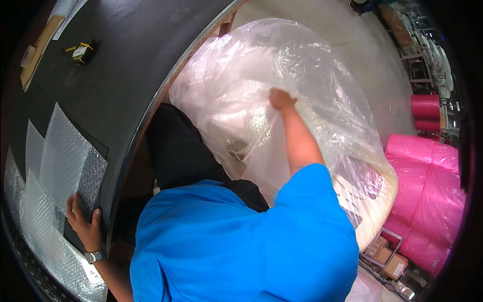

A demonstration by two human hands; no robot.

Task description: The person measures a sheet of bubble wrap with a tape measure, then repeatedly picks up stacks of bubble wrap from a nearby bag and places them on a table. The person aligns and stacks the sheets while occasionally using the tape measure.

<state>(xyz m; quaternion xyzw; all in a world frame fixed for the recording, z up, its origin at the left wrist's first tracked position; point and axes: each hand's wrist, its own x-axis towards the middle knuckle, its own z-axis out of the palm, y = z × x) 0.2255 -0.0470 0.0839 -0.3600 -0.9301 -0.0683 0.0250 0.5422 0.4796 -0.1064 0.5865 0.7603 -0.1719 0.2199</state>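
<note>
My left hand (84, 224), with a metal-banded watch (95, 255) on the wrist, lies with fingers apart on bubble wrap sheets (68, 156). Several of these sheets overlap along the left part of a dark table (136, 38). Off the table's right edge, my right arm reaches out over a large, wrinkled clear plastic bag (322, 65). My right hand (283, 99) is on the bag, its fingers curled in at the film and the thumb out to the side. Pale sheet-like material shows through the plastic, but its exact kind is unclear.
On the table lie a black and yellow tape measure (83, 52) and a piece of cardboard (40, 50) with a tape roll (28, 56). Large pink plastic-wrapped rolls (427, 186) stand at the right. Small cardboard boxes (395, 265) sit low at the right.
</note>
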